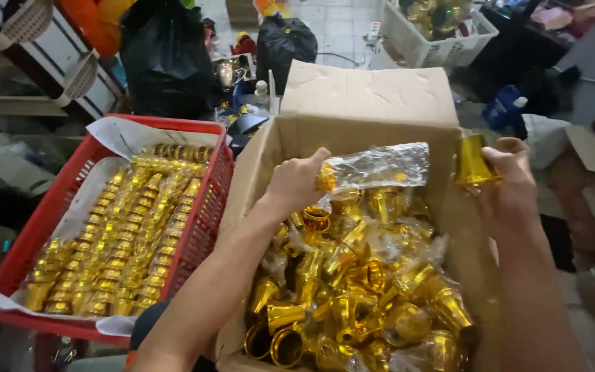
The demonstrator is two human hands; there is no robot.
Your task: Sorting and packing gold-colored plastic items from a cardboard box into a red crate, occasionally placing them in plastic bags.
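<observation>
we start with the gold cup (473,162), a small shiny flared piece that our right hand (511,182) pinches between thumb and fingers, held up over the right wall of the cardboard box (366,93); the fingers are curled closed around its lower part, so the cup stands clear of the heap below, apart from everything else. just across from it our left hand (296,182) is closed on the neck of a clear plastic bag (380,167), gripping it where the film bunches, with the rest of the bag stretched out sideways toward the right hand; we judge the bag is kept level and taut like this so its mouth faces the cup, though we cannot tell whether that end is open. a bit of gold shows at the gripped end of the bag, too blurred to name. below both hands the box is filled with loose gold cups (352,289) lying every which way, many tangled with crumpled clear wrappers. to the left, just beside the box, a red plastic crate (49,213) lined with white paper holds long neat rows of stacked gold cups (129,234). further out we see black bin bags (166,55) on the tiled floor and a white basket (421,41) at the top.
</observation>
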